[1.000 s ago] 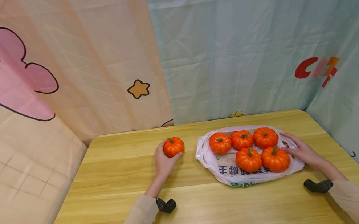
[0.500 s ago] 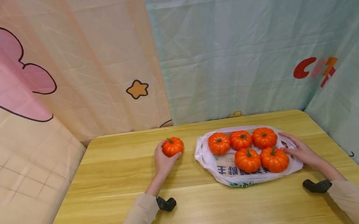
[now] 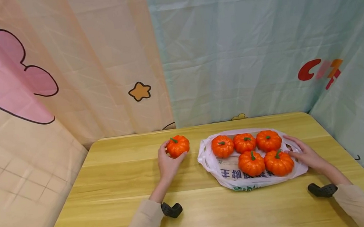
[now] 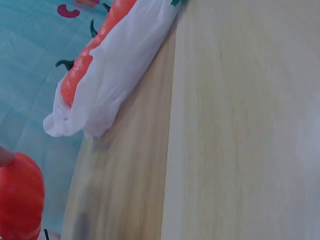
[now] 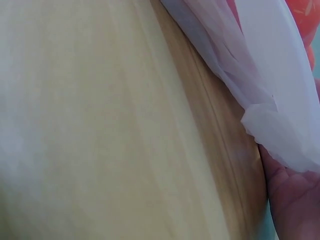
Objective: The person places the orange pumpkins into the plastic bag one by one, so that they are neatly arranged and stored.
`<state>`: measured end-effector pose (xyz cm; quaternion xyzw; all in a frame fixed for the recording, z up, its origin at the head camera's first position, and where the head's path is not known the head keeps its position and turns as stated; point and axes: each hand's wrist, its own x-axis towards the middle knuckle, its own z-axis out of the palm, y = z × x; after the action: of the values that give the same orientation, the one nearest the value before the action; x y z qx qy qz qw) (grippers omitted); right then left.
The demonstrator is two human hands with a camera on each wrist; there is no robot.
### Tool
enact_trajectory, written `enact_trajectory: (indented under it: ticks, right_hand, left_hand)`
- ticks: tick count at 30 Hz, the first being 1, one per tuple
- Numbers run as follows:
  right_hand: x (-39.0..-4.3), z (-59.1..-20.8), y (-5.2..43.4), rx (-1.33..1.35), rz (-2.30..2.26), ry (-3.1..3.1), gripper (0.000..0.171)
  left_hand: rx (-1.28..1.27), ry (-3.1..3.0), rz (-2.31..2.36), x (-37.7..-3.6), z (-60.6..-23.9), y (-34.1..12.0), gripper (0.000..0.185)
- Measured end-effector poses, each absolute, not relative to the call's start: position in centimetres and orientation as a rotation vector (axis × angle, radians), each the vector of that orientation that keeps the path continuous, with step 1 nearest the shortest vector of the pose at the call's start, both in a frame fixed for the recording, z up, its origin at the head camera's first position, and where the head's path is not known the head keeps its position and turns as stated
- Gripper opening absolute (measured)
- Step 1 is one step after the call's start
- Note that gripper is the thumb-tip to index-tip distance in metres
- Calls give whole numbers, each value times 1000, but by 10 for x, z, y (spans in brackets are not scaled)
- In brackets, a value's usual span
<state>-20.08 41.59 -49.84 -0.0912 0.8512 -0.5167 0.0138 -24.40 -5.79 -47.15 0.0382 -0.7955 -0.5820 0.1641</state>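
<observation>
In the head view my left hand (image 3: pixel 169 167) holds a small orange pumpkin (image 3: pixel 179 146) with a green stem, thumb at its front and fingers at its far left. That pumpkin (image 4: pixel 21 197) also fills the lower left of the left wrist view. To its right, a white plastic bag (image 3: pixel 208 161) wraps a shallow container holding several similar pumpkins (image 3: pixel 251 163). My right hand (image 3: pixel 311 157) grips the right end of the wrapped container, the thumb near the closest pumpkin. Seen from the right wrist, the bag (image 5: pixel 285 137) covers part of the palm.
Everything stands on a wooden table (image 3: pixel 110 195). Printed curtains (image 3: pixel 113 61) hang behind and at both sides of it. Printed paper (image 3: pixel 229 171) lines the container. A black wrist device (image 3: pixel 172 210) sits on each forearm.
My left hand has raised the pumpkin slightly and shifted it a little to the right. The right hand and the bagged container stay in place.
</observation>
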Motion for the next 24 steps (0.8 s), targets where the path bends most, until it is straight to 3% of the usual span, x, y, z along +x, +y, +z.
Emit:
enact_trajectory:
  ticks: [13,24]
  right_hand:
    - [-199,-501,420,-378,-1538,2737,59]
    - [-202,-502,418,-307,-1582,2688,60]
  left_hand:
    - [-115,-2243,-1762,-216,-451,-11,72]
    - [-335,-2310,-1821,-193,-450,21,74]
